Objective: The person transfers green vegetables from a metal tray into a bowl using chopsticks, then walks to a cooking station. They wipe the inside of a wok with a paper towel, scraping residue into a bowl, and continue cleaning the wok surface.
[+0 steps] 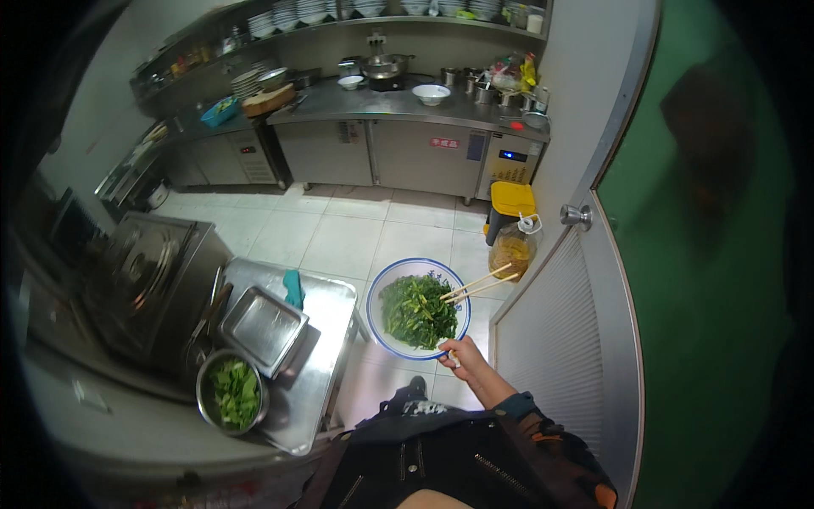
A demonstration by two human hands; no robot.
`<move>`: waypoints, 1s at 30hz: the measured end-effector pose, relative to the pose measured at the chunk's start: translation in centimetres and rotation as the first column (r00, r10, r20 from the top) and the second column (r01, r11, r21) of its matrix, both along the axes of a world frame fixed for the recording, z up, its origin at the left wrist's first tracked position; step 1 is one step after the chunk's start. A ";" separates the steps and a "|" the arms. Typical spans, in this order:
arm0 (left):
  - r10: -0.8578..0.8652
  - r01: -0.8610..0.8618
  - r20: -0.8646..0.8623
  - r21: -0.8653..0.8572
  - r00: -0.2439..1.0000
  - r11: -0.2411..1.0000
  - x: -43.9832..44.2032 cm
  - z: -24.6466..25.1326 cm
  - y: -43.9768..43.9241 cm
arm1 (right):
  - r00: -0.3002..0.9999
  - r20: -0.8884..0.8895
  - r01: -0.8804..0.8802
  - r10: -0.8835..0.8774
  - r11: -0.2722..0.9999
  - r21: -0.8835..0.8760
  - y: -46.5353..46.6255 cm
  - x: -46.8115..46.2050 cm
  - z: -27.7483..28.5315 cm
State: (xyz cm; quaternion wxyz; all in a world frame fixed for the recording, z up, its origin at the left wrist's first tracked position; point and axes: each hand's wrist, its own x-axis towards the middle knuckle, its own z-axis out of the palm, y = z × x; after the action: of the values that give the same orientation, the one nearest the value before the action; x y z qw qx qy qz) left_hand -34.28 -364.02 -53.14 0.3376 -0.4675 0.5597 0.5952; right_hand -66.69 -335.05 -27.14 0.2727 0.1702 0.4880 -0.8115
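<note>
My right hand [463, 357] grips the near right rim of a large white bowl with a blue rim [375, 312], with something pale like a cloth between the fingers and the bowl. Cooked leafy greens [420, 312] fill the bowl, and steam seems to rise at its left. A pair of wooden chopsticks [481, 285] rests in the greens and sticks out over the right rim. The bowl is in the air above the tiled floor, in front of my body. My left hand is out of view.
At the left, a steel table [331, 305] holds a metal tray [264, 324], a teal cloth [294, 289] and a steel bowl of raw greens [234, 393]. A door [553, 343] stands close on the right, beside an oil jug [512, 248] and a yellow-lidded bin [512, 198]. A steel counter [388, 108] lies ahead.
</note>
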 end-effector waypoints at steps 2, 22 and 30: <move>-0.044 0.044 -0.011 -0.015 0.999 0.999 -5.9 -0.9 0.1 | 0.999 -0.040 -0.015 0.014 0.999 -0.042 1.5 -4.6 -0.4; 0.030 -0.009 -0.265 0.080 0.964 0.997 -56.2 -6.8 -5.5 | 0.975 -0.057 0.212 -0.213 0.977 -0.038 11.4 -49.2 -4.5; -0.179 0.179 0.000 -0.061 0.984 0.982 -63.8 -10.4 -2.5 | 0.972 -0.007 0.234 -0.235 0.972 -0.012 11.7 -60.0 -8.4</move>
State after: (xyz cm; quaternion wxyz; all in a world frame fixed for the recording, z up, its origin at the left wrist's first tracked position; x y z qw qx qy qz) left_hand -98.04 -366.51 -63.53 0.3738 -0.4236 0.6183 0.5464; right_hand -126.74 -323.34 -35.55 0.1738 0.2217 0.4613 -0.8414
